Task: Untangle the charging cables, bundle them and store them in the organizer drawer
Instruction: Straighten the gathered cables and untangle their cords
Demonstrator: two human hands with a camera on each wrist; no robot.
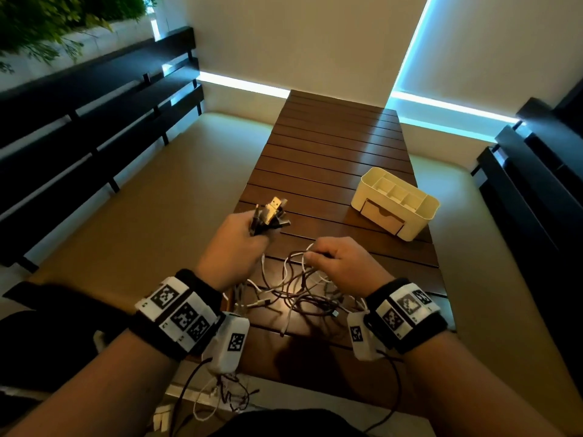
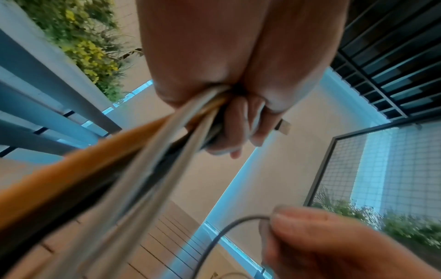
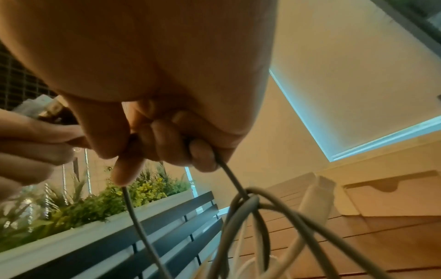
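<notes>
- On the slatted table (image 1: pixel 331 146), 1 tangle of charging cables (image 1: pixel 303 294) lies at 6 o'clock; strand count unclear.
- 1 organizer (image 1: pixel 394 203) sits at 2 o'clock, its drawer (image 1: pixel 381 216) closed.
- Left hand (image 1: pixel 233 247) clenches a bunch of plugs (image 1: pixel 271 212) pointing to 12 o'clock.
- Right hand (image 1: pixel 347 260) pinches 1 grey loop (image 3: pixel 238 188).

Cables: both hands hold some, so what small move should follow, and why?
Probably the right hand should draw its pinched strand out of the tangle on the table, since the left hand grips the gathered plug ends while the cables below remain knotted.
</notes>
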